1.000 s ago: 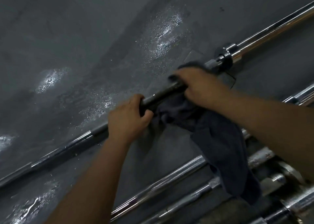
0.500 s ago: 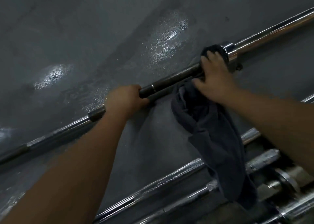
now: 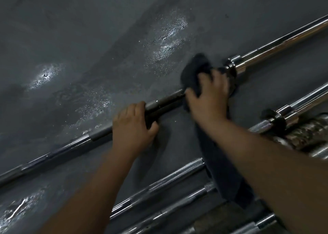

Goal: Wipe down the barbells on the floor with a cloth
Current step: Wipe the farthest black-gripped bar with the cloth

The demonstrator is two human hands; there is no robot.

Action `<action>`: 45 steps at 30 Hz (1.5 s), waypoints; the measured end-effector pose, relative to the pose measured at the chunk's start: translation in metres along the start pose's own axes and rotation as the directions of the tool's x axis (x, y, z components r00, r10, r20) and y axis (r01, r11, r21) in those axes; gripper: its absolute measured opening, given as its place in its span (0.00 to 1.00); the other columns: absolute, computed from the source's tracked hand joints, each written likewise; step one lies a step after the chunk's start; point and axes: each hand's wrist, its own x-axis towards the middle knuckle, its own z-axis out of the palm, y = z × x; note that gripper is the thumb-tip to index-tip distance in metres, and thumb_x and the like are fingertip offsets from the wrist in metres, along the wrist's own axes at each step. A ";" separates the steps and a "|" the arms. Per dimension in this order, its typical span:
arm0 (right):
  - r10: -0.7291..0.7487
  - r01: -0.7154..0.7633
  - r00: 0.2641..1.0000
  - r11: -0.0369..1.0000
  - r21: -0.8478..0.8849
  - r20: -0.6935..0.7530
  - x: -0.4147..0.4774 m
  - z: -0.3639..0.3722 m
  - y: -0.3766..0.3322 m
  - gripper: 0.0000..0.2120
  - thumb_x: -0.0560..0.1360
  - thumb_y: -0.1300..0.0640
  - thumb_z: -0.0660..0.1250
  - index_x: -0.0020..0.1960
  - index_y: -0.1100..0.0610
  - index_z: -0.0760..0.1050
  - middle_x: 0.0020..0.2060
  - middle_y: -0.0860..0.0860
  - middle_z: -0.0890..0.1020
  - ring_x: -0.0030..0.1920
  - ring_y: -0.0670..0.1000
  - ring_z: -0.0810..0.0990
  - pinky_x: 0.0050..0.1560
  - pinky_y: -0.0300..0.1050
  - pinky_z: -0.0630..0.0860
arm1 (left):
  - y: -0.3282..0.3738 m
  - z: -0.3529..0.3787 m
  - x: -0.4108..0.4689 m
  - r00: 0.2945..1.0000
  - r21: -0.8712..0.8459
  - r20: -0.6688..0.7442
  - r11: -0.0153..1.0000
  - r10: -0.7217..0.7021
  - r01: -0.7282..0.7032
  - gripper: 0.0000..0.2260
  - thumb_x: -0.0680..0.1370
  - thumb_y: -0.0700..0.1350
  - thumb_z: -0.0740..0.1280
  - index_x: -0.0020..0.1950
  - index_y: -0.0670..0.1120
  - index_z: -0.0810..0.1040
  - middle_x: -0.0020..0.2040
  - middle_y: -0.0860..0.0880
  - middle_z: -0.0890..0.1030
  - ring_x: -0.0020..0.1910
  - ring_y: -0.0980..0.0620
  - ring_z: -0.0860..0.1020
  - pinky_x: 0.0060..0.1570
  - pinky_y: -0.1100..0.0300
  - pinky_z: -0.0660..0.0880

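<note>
One barbell point(image 3: 165, 104) on floor point(image 3: 88, 38), diagonal: left hand point(image 3: 132, 127) gripping shaft, right hand point(image 3: 208, 95) clutching dark cloth point(image 3: 195, 70) round shaft just beside chrome collar point(image 3: 234, 65); further bars point(image 3: 174, 177) lying near, lower right.

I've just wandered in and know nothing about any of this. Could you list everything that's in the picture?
held barbell: one, dark shaft with chrome sleeve, lying slantwise on the floor from lower left to upper right.
cloth: one, dark grey, bunched over the held barbell near its collar, tail trailing to lower right.
other barbells: at least three, silvery, side by side at lower right; exact count unclear.
floor: one, dark grey, under everything.
wet patches: several, shiny, on the floor above the held barbell.
left hand: one, grips the held barbell's shaft.
right hand: one, grips the cloth against the held barbell.
</note>
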 end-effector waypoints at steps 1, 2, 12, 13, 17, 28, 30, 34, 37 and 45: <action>-0.123 0.121 0.989 0.992 0.022 0.077 -0.017 0.005 -0.011 0.23 0.70 0.47 0.64 0.62 0.56 0.77 0.64 0.60 0.74 0.66 0.66 0.69 0.71 0.53 0.60 | 0.002 -0.001 -0.007 1.000 0.004 0.020 1.000 -0.008 0.008 0.30 0.68 0.60 0.60 0.66 0.46 0.72 0.55 0.44 0.79 0.53 0.41 0.76 0.52 0.48 0.70; -0.262 0.256 0.947 0.965 0.056 0.187 -0.027 0.003 -0.016 0.23 0.69 0.48 0.63 0.61 0.55 0.78 0.63 0.58 0.75 0.65 0.65 0.70 0.70 0.53 0.62 | 0.004 -0.002 -0.013 1.000 -0.001 0.030 1.000 -0.004 0.004 0.31 0.68 0.59 0.60 0.68 0.45 0.72 0.57 0.44 0.79 0.54 0.40 0.76 0.54 0.48 0.71; -0.296 0.297 0.913 0.954 0.038 0.282 -0.048 -0.007 -0.026 0.20 0.68 0.47 0.61 0.55 0.54 0.78 0.56 0.53 0.79 0.58 0.60 0.74 0.60 0.53 0.71 | 0.017 0.000 -0.002 0.999 -0.043 -0.027 0.999 -0.033 0.032 0.17 0.83 0.55 0.53 0.40 0.48 0.73 0.37 0.45 0.78 0.38 0.39 0.77 0.32 0.53 0.67; -0.374 0.373 0.857 0.925 0.072 0.354 -0.049 -0.013 -0.025 0.20 0.68 0.46 0.62 0.56 0.53 0.78 0.56 0.52 0.78 0.58 0.58 0.74 0.59 0.52 0.72 | 0.016 0.001 -0.008 1.000 -0.039 -0.027 0.999 -0.012 0.011 0.17 0.83 0.54 0.53 0.41 0.48 0.74 0.37 0.45 0.78 0.37 0.39 0.77 0.32 0.52 0.67; -0.270 0.323 0.909 0.937 -0.129 0.318 0.003 -0.046 0.036 0.20 0.68 0.48 0.60 0.56 0.53 0.77 0.54 0.54 0.78 0.57 0.59 0.75 0.56 0.52 0.72 | 0.016 0.004 -0.032 0.998 -0.042 0.027 0.998 0.051 -0.050 0.15 0.84 0.55 0.53 0.48 0.50 0.75 0.41 0.49 0.78 0.39 0.43 0.76 0.38 0.51 0.67; -0.375 0.444 0.790 0.896 -0.031 0.485 -0.053 -0.053 0.027 0.19 0.69 0.49 0.62 0.57 0.54 0.78 0.54 0.53 0.79 0.55 0.57 0.76 0.56 0.52 0.75 | 0.033 0.001 -0.098 0.991 -0.137 0.067 0.985 0.116 -0.106 0.22 0.81 0.55 0.54 0.65 0.42 0.75 0.58 0.43 0.78 0.52 0.42 0.74 0.51 0.48 0.66; -0.215 0.273 0.905 0.955 -0.114 0.368 -0.029 -0.071 0.068 0.19 0.70 0.51 0.61 0.57 0.57 0.77 0.54 0.56 0.78 0.55 0.60 0.76 0.56 0.54 0.74 | 0.042 0.003 -0.100 0.995 -0.114 0.082 0.992 0.059 -0.050 0.22 0.80 0.57 0.55 0.64 0.44 0.75 0.58 0.44 0.78 0.50 0.42 0.75 0.51 0.48 0.66; -0.080 0.107 0.968 0.989 -0.103 0.237 -0.040 -0.056 0.054 0.20 0.70 0.52 0.61 0.58 0.60 0.77 0.59 0.57 0.78 0.61 0.60 0.74 0.64 0.56 0.70 | 0.043 0.001 -0.079 0.995 -0.090 0.099 0.996 -0.009 0.018 0.20 0.79 0.62 0.55 0.55 0.48 0.77 0.47 0.46 0.80 0.45 0.41 0.77 0.45 0.49 0.69; -0.275 0.286 0.881 0.958 0.030 0.386 -0.055 -0.041 0.016 0.19 0.74 0.52 0.64 0.62 0.58 0.77 0.63 0.54 0.77 0.67 0.57 0.71 0.70 0.50 0.66 | 0.030 0.000 -0.046 0.996 -0.062 0.067 0.996 -0.054 0.058 0.20 0.80 0.63 0.54 0.47 0.50 0.77 0.41 0.45 0.81 0.40 0.41 0.80 0.38 0.52 0.71; -0.165 0.183 0.946 0.982 -0.040 0.278 0.023 -0.042 0.033 0.18 0.71 0.56 0.62 0.59 0.58 0.76 0.61 0.55 0.76 0.61 0.58 0.74 0.61 0.48 0.71 | 0.007 0.009 -0.024 0.989 -0.082 -0.113 0.993 -0.093 0.084 0.21 0.79 0.63 0.55 0.53 0.47 0.76 0.49 0.44 0.78 0.48 0.40 0.75 0.48 0.48 0.68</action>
